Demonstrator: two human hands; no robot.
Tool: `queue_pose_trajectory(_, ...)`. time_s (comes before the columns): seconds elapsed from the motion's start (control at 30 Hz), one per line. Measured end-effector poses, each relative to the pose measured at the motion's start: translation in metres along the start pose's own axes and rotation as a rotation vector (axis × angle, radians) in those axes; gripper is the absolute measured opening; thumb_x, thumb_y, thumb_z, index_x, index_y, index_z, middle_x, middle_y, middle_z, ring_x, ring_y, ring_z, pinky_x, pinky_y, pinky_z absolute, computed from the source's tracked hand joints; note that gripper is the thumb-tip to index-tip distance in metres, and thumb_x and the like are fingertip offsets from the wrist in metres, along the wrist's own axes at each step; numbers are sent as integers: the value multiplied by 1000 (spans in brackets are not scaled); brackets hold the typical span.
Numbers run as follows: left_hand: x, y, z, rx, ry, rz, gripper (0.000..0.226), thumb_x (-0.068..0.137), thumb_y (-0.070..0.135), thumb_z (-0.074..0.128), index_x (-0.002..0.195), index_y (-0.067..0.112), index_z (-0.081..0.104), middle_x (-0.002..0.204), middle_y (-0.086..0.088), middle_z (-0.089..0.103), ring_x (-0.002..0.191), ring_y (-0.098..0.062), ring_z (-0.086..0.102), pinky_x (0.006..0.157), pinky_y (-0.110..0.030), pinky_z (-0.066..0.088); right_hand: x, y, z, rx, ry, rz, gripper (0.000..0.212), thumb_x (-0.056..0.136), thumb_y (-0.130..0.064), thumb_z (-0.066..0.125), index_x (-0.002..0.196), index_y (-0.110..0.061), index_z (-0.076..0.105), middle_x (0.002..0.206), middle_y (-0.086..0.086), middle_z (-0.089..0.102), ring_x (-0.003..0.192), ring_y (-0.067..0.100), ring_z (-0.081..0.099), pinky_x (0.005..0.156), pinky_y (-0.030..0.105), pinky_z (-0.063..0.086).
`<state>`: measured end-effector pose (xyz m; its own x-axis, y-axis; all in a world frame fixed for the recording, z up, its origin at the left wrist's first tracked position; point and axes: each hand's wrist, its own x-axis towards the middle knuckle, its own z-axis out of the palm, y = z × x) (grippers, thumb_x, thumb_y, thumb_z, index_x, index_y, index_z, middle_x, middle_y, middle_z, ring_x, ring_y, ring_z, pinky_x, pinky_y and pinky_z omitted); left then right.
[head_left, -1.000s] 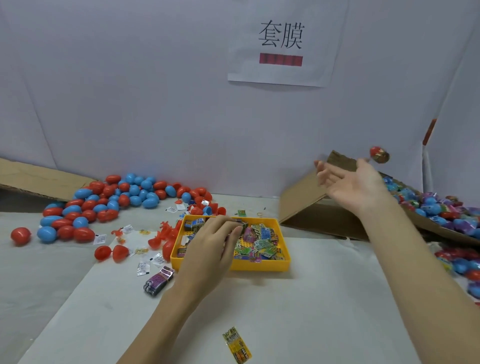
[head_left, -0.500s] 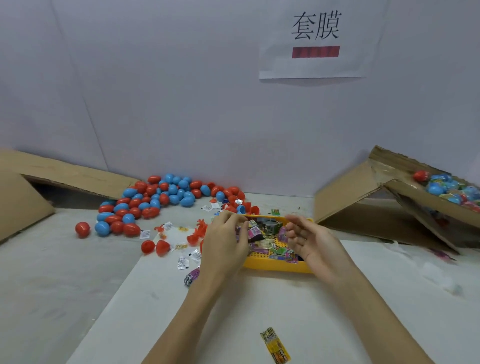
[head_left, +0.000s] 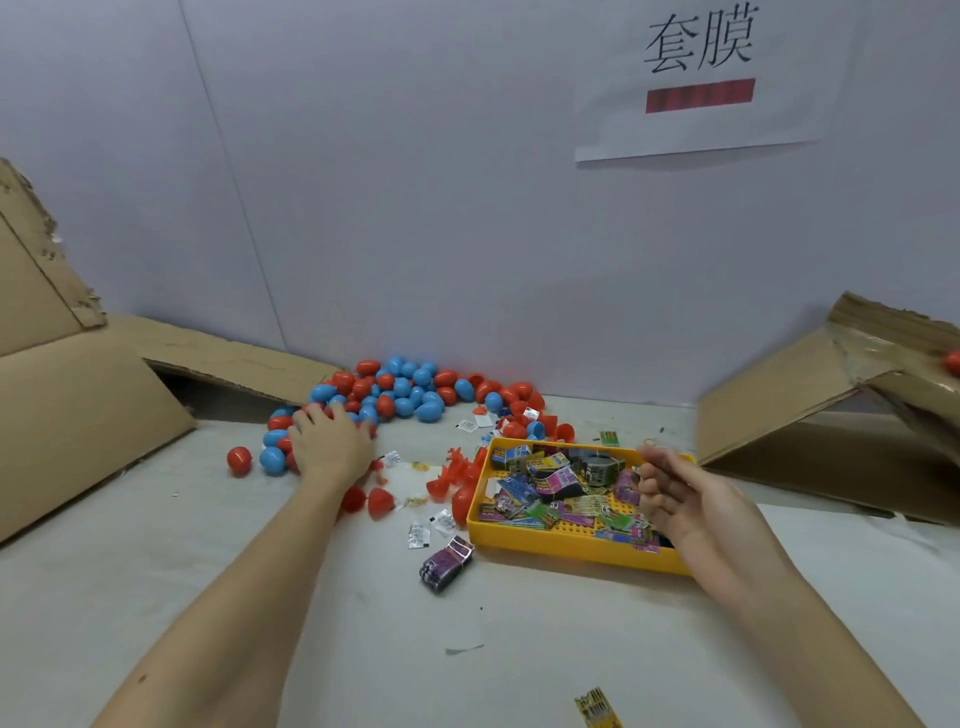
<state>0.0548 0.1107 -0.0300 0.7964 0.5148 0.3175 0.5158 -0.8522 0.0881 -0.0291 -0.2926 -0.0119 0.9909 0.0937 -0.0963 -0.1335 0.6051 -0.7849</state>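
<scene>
Eggs: a heap of red and blue plastic eggs (head_left: 410, 389) lies at 11 o'clock on the white desk (head_left: 467, 649), touching the back wall.
Left hand: the left hand (head_left: 330, 447) rests on the heap's edge at 8 o'clock. Its grip is spread, and the fingers lie on top of the eggs.
Right hand: the right hand (head_left: 685, 504) hangs over the 3 o'clock end of the yellow plastic tray (head_left: 561, 543). Its fingers curl in toward the thumb. I cannot tell if the grip pinches anything.
Tray: it sits at 4 o'clock from the heap and is full of small bright paper packets (head_left: 550, 483).
Loose bits: red egg halves (head_left: 374, 501) and little white packets (head_left: 428, 527) lie between heap and tray. A purple packet bundle (head_left: 447, 564) lies at the tray's 8 o'clock corner.
Lone egg: one red egg (head_left: 239, 460) sits at 9 o'clock, just beside the heap.
Sides: a brown cardboard sheet (head_left: 78, 415) leans at 9 o'clock of the desk, and a brown cardboard box (head_left: 810, 395) at 3 o'clock.
Wall: a white paper sign (head_left: 701, 78) hangs at 1 o'clock.
</scene>
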Motion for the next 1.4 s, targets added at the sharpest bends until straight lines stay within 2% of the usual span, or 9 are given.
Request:
queue_pose_trajectory(0.17,3,-8,11,1,-6,75,55,104,48,48,138,5,48,145,-17,47,136,-35,39,112,-45,36,0,-1,1,-6,2,6,27,105,-16,52,108,3,71,78,8,68,65,11,64,55,18,55)
queue_pose_trajectory(0.33,1,1,2,-192,-70,265,32,100,26,60,126,8,59,132,-14,58,120,-29,53,104,-41,45,-3,-2,2,-14,5,-7,28,106,-16,50,109,3,70,75,9,67,64,11,65,54,19,56)
queue_pose_trajectory(0.5,-27,33,-25,-203,16,289,34,99,40,59,125,19,65,124,-8,58,119,-26,50,102,-43,40,-5,-1,2,-10,11,-17,26,105,-14,51,109,5,69,77,11,67,64,13,65,55,20,56)
queue_pose_trajectory(0.63,-74,69,-53,-683,88,383,33,97,31,67,125,14,67,112,-7,59,105,-21,52,93,-43,50,-7,-1,3,-24,13,-33,26,106,-13,51,108,5,69,77,12,68,64,13,67,57,20,57)
queue_pose_trajectory(0.73,-126,96,-71,-1055,-31,451,34,95,26,72,127,20,62,105,5,66,94,-7,62,77,-20,55,-8,0,5,-75,-2,-53,27,106,-13,50,110,5,70,83,14,70,69,14,69,60,21,58)
queue_pose_trajectory(0.83,-168,117,-76,-1247,-150,524,30,94,25,74,119,23,58,100,15,70,93,3,66,78,-15,55,-13,2,7,-273,-33,-127,25,106,-14,52,118,-4,71,103,17,75,90,18,74,73,22,59)
queue_pose_trajectory(1.1,-193,126,-68,-1202,-198,595,22,102,35,57,114,22,69,97,15,72,92,4,67,77,-15,54,-22,9,14,-734,-168,-355,22,94,-19,73,115,-23,76,107,-6,78,105,12,72,89,25,59)
queue_pose_trajectory(1.23,-195,124,-69,-1192,-166,559,28,108,27,46,125,20,68,99,16,69,95,8,63,74,-10,49,-23,13,15,-707,-82,-346,14,95,-29,69,106,-24,76,97,-4,79,93,14,74,79,23,59)
queue_pose_trajectory(1.4,-197,122,-73,-1192,-167,823,40,97,9,65,135,22,57,123,9,61,105,-10,65,84,-17,54,-22,13,16,-674,-45,-330,27,93,-40,66,99,-16,78,82,-3,77,73,3,69,68,15,54)
